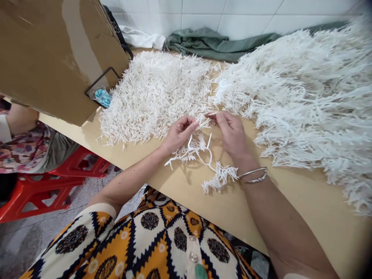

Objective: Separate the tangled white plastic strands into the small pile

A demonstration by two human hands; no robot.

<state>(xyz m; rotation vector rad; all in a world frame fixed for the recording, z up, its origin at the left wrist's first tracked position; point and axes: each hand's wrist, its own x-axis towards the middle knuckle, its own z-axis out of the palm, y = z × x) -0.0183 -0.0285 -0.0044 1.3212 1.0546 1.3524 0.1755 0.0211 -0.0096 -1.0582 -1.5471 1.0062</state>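
My left hand (pixel 181 132) is closed, its thumb and finger pinching a thin white plastic sprig (pixel 205 123) with branching tips. A short gap away, my right hand (pixel 231 131) is also closed, with a narrow white piece between thumb and forefinger; whether it is part of the same sprig I cannot tell. Below both hands, a curved white plastic stem (pixel 207 161) with feathery tufts lies on the table. One tuft (pixel 220 178) rests near my right wrist. Just beyond my fingers spreads a pile of short white sprigs (pixel 157 93).
A larger heap of long white branched strands (pixel 305 93) covers the right of the tan table (pixel 174 176). A cardboard box (pixel 58 50) stands at left. Green cloth (pixel 209 42) lies along the tiled wall. Another person's arm (pixel 21 118) and red stools (pixel 43 192) are at far left.
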